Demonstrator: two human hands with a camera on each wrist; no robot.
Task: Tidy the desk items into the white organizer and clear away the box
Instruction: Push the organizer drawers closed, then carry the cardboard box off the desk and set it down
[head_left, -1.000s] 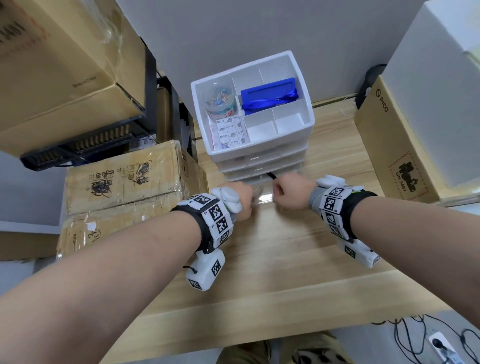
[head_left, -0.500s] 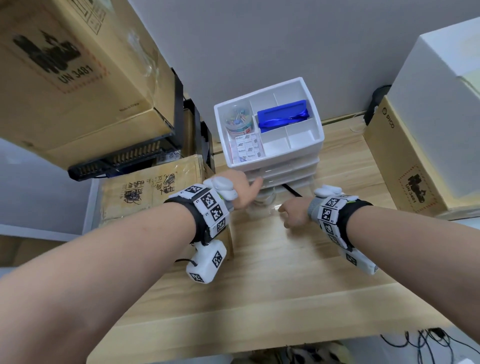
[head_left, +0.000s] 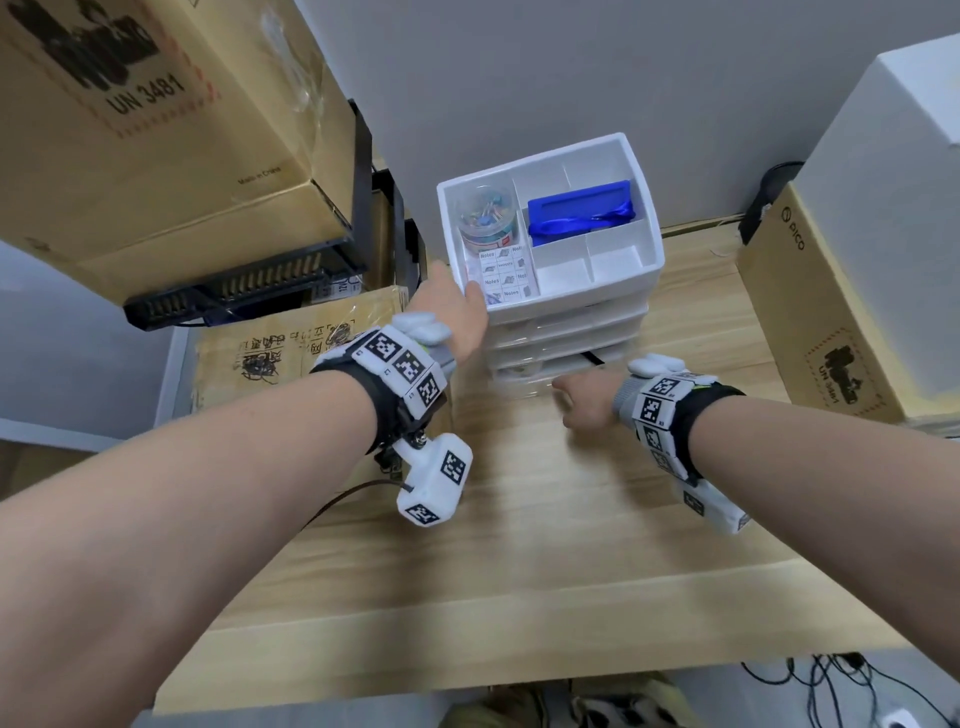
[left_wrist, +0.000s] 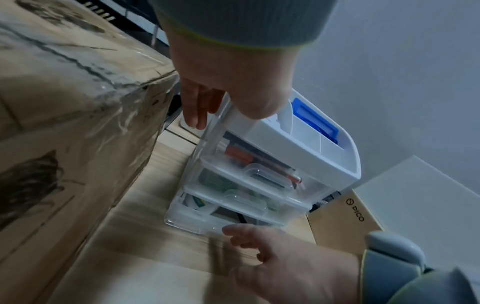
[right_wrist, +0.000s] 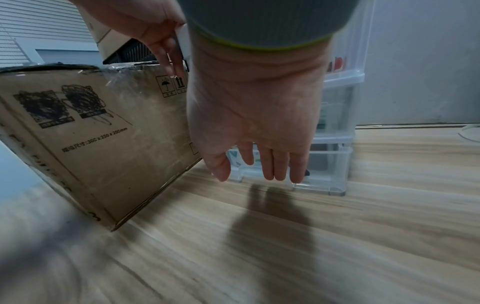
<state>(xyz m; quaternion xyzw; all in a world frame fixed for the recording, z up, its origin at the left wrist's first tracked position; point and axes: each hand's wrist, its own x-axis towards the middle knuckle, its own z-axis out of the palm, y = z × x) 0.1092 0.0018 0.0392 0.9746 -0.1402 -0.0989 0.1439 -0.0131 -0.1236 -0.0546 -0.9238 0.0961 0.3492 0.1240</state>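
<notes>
The white organizer (head_left: 597, 299) stands at the back of the wooden desk. Its top tray holds a clear jar of clips (head_left: 488, 218), a blue case (head_left: 579, 210) and a notes pack (head_left: 501, 275). Three clear drawers sit below, with pens and other items inside. My left hand (head_left: 470, 301) rests on the organizer's top left corner (left_wrist: 233, 119), thumb on the rim, straight fingers (left_wrist: 194, 111) down its side. My right hand (head_left: 571, 400) is open and low, its straight fingers (right_wrist: 272, 168) at the front of the bottom drawer (right_wrist: 319, 181). A taped cardboard box (head_left: 291, 343) stands just left of the organizer.
A large cardboard box (head_left: 156, 130) sits on a black rack (head_left: 249, 286) at the upper left. At the right are a PICO carton (head_left: 810, 312) and a white box (head_left: 893, 182). The desk's front edge (head_left: 519, 654) is near me; cables lie on the floor beyond it.
My left hand has risen from the bottom drawer to the organizer's top left corner. My right hand has uncurled from a fist and stays at the bottom drawer.
</notes>
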